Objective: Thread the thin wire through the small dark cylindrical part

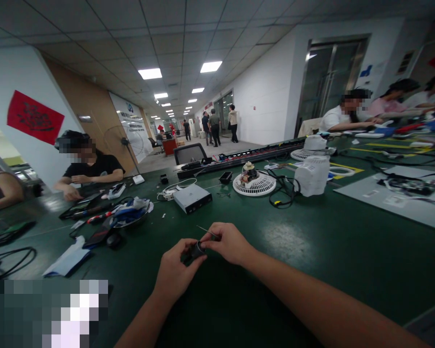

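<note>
Low over the green table, my left hand grips a small dark cylindrical part between thumb and fingers. The part has a ring-like rim at its upper end; its exact kind is unclear. My right hand is closed around a thin metal rod, which looks like a slim tool and points up and left. Its thumb and fingertips also touch the rim of the dark part. The fingers partly cover both things.
Beyond my hands lie a silver box-shaped drive, a white fan grille with motor and a white housing. Cables, tools and a blue cloth crowd the left. Seated people work around the table.
</note>
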The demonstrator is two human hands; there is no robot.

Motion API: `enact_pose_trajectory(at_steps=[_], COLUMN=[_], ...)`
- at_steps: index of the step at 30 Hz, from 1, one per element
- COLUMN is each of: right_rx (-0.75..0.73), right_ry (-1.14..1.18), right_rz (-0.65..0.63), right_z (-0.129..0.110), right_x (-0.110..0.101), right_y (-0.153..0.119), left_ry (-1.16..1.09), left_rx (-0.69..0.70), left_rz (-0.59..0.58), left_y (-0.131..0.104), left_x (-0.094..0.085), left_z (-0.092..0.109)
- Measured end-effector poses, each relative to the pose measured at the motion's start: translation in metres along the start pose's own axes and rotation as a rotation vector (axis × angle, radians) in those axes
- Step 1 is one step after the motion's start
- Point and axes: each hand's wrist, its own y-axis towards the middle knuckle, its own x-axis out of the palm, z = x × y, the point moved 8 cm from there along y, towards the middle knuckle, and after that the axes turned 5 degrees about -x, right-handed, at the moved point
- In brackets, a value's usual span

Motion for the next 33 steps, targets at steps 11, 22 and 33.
enact_pose_trajectory(at_steps=[11, 22, 33], right_rx=[0.131, 0.063, 0.125], right_ry=[0.035, -0.197, 0.011], right_rz=[-0.132, -0.111, -0.117], right_z=[0.021, 0.008, 0.022], right_x=[0.009, 0.007, 0.024], right_y=[0.000, -0.003, -0.002], left_ry=[-0.029, -0.073, -0.054], left_rx=[0.065, 0.056, 0.061], left_rz=[-0.088, -0.118, -0.083], left_y=[-0.002, -0.003, 0.001], left_x=[0.007, 0.008, 0.005], left_z=[-0.001, 0.008, 0.003])
